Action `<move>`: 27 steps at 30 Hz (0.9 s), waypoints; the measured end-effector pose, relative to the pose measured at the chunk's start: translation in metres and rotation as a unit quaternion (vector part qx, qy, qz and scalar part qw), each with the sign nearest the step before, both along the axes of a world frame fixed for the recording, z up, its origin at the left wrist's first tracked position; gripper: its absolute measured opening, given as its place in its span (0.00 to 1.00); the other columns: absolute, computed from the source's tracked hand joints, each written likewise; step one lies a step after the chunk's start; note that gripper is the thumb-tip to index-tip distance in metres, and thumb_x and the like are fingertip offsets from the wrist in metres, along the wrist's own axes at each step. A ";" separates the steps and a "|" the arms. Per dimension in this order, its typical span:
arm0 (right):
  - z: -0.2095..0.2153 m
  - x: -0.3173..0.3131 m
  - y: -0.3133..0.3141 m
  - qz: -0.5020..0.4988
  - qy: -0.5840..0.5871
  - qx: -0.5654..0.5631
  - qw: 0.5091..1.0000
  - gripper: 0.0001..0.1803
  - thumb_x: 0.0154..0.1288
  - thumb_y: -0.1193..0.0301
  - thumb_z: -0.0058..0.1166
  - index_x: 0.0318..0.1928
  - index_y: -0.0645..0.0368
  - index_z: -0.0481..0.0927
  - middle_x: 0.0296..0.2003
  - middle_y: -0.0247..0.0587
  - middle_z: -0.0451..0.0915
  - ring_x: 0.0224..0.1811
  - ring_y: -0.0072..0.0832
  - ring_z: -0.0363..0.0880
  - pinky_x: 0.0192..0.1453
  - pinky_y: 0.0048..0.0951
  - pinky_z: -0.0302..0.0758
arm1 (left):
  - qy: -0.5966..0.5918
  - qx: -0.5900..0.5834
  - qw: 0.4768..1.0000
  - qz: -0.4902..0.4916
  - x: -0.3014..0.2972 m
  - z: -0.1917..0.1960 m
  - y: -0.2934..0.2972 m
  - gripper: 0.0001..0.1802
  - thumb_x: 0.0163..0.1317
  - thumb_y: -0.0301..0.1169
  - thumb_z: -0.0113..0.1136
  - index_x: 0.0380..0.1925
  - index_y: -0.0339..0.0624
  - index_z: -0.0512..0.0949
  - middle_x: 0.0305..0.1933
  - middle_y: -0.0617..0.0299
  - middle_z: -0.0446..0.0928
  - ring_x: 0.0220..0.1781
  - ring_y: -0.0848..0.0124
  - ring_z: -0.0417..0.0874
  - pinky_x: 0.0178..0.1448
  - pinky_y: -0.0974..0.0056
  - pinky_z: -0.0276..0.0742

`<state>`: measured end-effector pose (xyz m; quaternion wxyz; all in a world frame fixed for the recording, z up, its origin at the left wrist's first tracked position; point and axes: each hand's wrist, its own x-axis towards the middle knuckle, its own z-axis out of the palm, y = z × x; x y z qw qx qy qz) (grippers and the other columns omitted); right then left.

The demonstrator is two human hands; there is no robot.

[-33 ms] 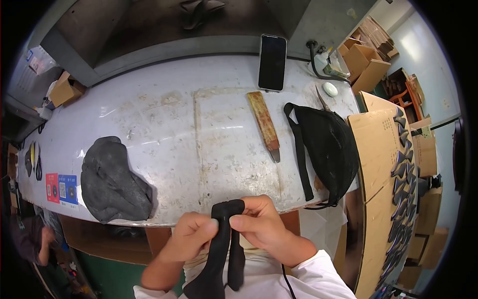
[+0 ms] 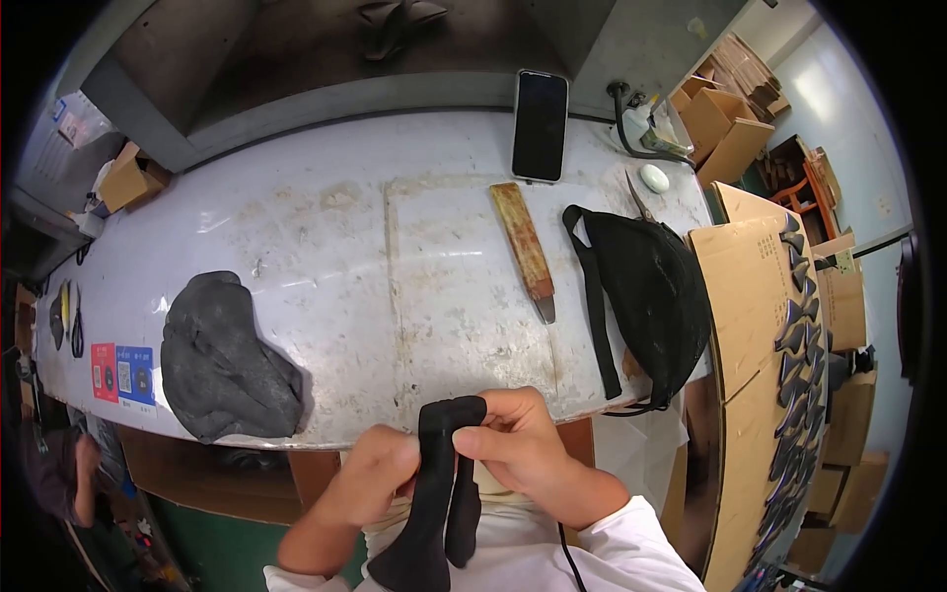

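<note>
My right hand (image 2: pixel 518 444) pinches the top of a soft black strip (image 2: pixel 434 493) between thumb and fingers. The strip is folded over at the top, and two lengths hang down in front of my white shirt, the left one wider toward its lower end. My left hand (image 2: pixel 375 474) is closed at the strip's left edge, its fingertips partly hidden behind it. On the table, a dark grey, clay-like lump (image 2: pixel 227 355) lies left of my hands. Ahead and to the right rests a knife (image 2: pixel 521 237) with a worn yellow-brown handle and a short blade.
A black waist bag (image 2: pixel 651 306) lies at the table's right edge, beside a pointed metal tool (image 2: pixel 639 197) and a white oval object (image 2: pixel 653 179). A phone (image 2: pixel 541 126) leans at the back. Rows of dark curved pieces (image 2: pixel 794 335) cover cardboard at right. Another person (image 2: pixel 64 469) is at far left.
My left thumb has slid slightly left off the strip's front face. The hanging shorter length has swung a little left. My right hand keeps its pinch.
</note>
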<state>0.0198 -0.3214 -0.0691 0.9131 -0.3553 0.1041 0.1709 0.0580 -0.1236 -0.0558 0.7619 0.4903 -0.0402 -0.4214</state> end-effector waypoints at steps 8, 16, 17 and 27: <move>0.009 0.010 0.013 -0.172 -0.280 -0.434 0.839 0.23 0.62 0.80 0.59 0.58 0.68 0.72 0.40 0.45 0.83 0.40 0.32 0.82 0.48 0.32 0.78 | -0.285 0.126 0.948 0.070 0.003 0.021 0.000 0.11 0.62 0.28 0.62 0.25 0.31 0.79 0.18 0.64 0.72 0.20 0.79 0.69 0.23 0.68 0.60; 0.026 -0.002 0.023 0.008 -0.353 -0.428 0.832 0.30 0.67 0.83 0.48 0.69 0.65 0.62 0.38 0.51 0.77 0.33 0.42 0.77 0.39 0.32 0.76 | -0.241 0.074 0.914 0.318 -0.004 0.012 -0.018 0.12 0.55 0.25 0.71 0.35 0.34 0.77 0.35 0.64 0.77 0.37 0.77 0.77 0.41 0.69 0.74; 0.019 -0.002 0.022 -0.025 -0.355 -0.409 0.840 0.29 0.68 0.82 0.47 0.70 0.64 0.62 0.37 0.50 0.76 0.33 0.39 0.78 0.38 0.31 0.75 | -0.236 0.079 0.929 0.273 -0.001 0.027 -0.027 0.16 0.51 0.20 0.73 0.38 0.34 0.77 0.35 0.64 0.78 0.38 0.78 0.77 0.43 0.70 0.74; 0.028 -0.009 0.013 0.090 -0.218 -0.252 0.938 0.24 0.79 0.70 0.34 0.71 0.63 0.60 0.61 0.45 0.73 0.51 0.24 0.76 0.53 0.23 0.73 | -0.402 0.171 0.868 0.237 0.006 0.003 -0.014 0.16 0.75 0.36 0.46 0.34 0.34 0.76 0.24 0.62 0.77 0.21 0.81 0.74 0.23 0.75 0.64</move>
